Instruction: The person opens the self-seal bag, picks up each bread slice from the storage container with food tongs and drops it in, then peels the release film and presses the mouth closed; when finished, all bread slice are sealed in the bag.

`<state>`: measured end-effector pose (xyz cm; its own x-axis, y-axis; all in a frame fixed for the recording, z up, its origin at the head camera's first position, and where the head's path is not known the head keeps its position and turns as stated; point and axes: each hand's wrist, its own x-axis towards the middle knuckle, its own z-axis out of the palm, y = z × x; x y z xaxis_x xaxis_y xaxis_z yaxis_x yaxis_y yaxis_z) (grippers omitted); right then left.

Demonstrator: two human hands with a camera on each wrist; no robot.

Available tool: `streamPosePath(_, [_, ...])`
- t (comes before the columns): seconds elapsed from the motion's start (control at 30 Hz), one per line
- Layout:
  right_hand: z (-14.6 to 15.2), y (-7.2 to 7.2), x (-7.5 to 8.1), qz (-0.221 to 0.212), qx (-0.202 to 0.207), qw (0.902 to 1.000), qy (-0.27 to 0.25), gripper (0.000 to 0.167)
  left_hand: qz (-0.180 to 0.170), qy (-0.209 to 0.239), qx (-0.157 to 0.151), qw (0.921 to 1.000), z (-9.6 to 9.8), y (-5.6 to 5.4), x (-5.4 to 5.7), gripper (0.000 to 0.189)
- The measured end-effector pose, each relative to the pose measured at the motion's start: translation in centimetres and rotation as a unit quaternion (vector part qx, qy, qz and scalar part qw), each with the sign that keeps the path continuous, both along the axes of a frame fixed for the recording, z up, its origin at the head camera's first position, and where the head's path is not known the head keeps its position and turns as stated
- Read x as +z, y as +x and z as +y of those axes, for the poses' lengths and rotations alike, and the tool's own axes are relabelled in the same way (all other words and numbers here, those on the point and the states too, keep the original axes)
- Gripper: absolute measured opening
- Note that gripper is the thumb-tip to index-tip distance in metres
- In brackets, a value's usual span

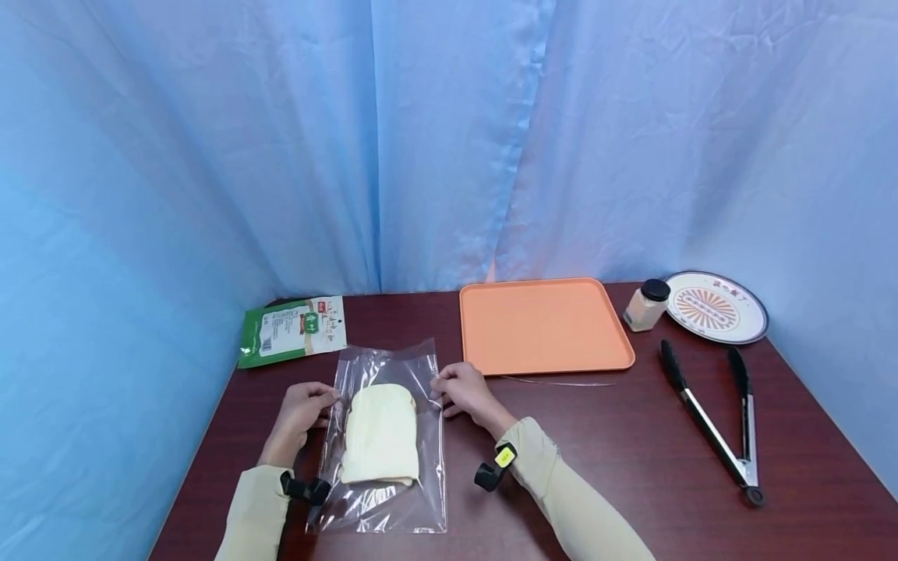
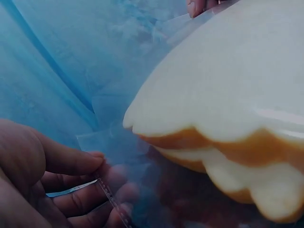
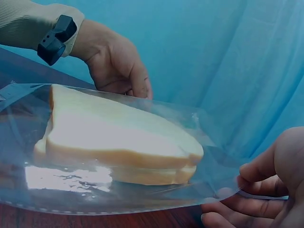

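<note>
Slices of white bread (image 1: 381, 432) lie stacked inside a clear plastic bag (image 1: 379, 514) at the front left of the table. My left hand (image 1: 300, 413) pinches the bag's left edge between thumb and fingers, beside the bread's upper part. On the opposite side, my right hand (image 1: 468, 393) pinches the right edge a little higher up. The left wrist view shows the brown crust of the bread (image 2: 228, 95) through the film, with the left thumb on the bag's seam. In the right wrist view the bread (image 3: 118, 128) sits between both hands.
An orange tray (image 1: 547, 327) lies behind the right hand, a thin strip (image 1: 561, 382) along its front edge. A green-and-white packet (image 1: 291, 331) is at back left. To the right are a black-lidded jar (image 1: 645, 305), a plate (image 1: 717, 308) and tongs (image 1: 715, 428).
</note>
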<state>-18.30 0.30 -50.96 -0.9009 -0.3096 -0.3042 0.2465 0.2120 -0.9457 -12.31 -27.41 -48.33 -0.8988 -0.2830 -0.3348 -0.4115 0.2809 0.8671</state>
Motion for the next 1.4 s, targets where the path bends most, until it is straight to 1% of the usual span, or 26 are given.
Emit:
streamPosePath(0.07, [0.2, 0.1, 0.3, 0.005, 0.0, 1.0, -0.005, 0.014, 0.005, 0.006, 0.001, 1.0, 0.0, 0.1, 0.2, 0.019])
streamPosePath(0.17, [0.4, 0.2, 0.9, 0.025, 0.003, 0.9996, -0.012, 0.015, 0.017, 0.014, 0.004, 0.9998, -0.1, 0.3, 0.7, 0.02])
streamPosePath(0.3, [0.7, 0.3, 2.1, 0.054, 0.002, 0.9983, -0.02, 0.016, 0.04, 0.023, 0.004, 0.9989, -0.1, 0.6, 1.7, 0.022])
streamPosePath(0.43, [0.9, 0.5, 4.0, 0.08, -0.002, 0.9963, -0.03, 0.015, 0.077, 0.023, 0.01, 0.9967, -0.1, 1.0, 2.9, 0.023])
streamPosePath(0.57, [1.4, 1.1, 5.7, 0.131, 0.011, 0.991, -0.027, 0.014, 0.124, 0.037, 0.018, 0.9914, 0.2, 1.8, 3.9, 0.024])
streamPosePath(0.73, [2.2, 2.0, 7.4, 0.192, 0.038, 0.9803, -0.026, 0.014, 0.19, 0.053, 0.024, 0.9801, 0.3, 3.2, 5.0, 0.022])
streamPosePath(0.83, [2.8, 2.6, 8.5, 0.233, 0.052, 0.9708, -0.024, 0.014, 0.219, 0.046, 0.026, 0.9743, 0.3, 4.1, 5.6, 0.017])
streamPosePath(0.97, [3.4, 3.5, 9.8, 0.287, 0.06, 0.9558, -0.022, 0.012, 0.242, 0.026, 0.029, 0.9694, 0.4, 5.1, 6.4, 0.016])
streamPosePath(1.03, [3.7, 3.9, 10.3, 0.311, 0.065, 0.9482, -0.018, 0.01, 0.251, 0.024, 0.034, 0.9672, 0.6, 5.6, 6.8, 0.017])
streamPosePath(1.13, [4.1, 4.4, 10.8, 0.342, 0.071, 0.9368, -0.013, 0.009, 0.263, 0.026, 0.043, 0.9634, 0.9, 6.3, 7.4, 0.017])
streamPosePath(1.2, [4.3, 4.5, 10.8, 0.353, 0.071, 0.9327, -0.006, 0.009, 0.274, 0.024, 0.039, 0.9608, 1.1, 6.5, 7.5, 0.015])
streamPosePath(1.23, [4.4, 4.5, 10.7, 0.358, 0.068, 0.9311, -0.003, 0.008, 0.281, 0.021, 0.037, 0.9588, 1.2, 6.6, 7.5, 0.014])
streamPosePath(1.27, [4.4, 4.5, 10.6, 0.361, 0.065, 0.9303, -0.005, 0.008, 0.294, 0.017, 0.035, 0.955, 1.4, 6.7, 7.4, 0.013])
streamPosePath(1.3, [4.5, 4.6, 10.6, 0.363, 0.062, 0.9297, -0.009, 0.008, 0.312, 0.017, 0.035, 0.9494, 1.5, 6.8, 7.3, 0.012])
streamPosePath(1.37, [4.5, 4.6, 10.3, 0.368, 0.057, 0.9275, -0.026, 0.007, 0.353, 0.023, 0.035, 0.9347, 1.8, 6.8, 6.9, 0.01])
streamPosePath(1.4, [4.5, 4.7, 10.2, 0.372, 0.055, 0.9262, -0.034, 0.007, 0.37, 0.018, 0.033, 0.9281, 2.0, 6.9, 6.7, 0.009])
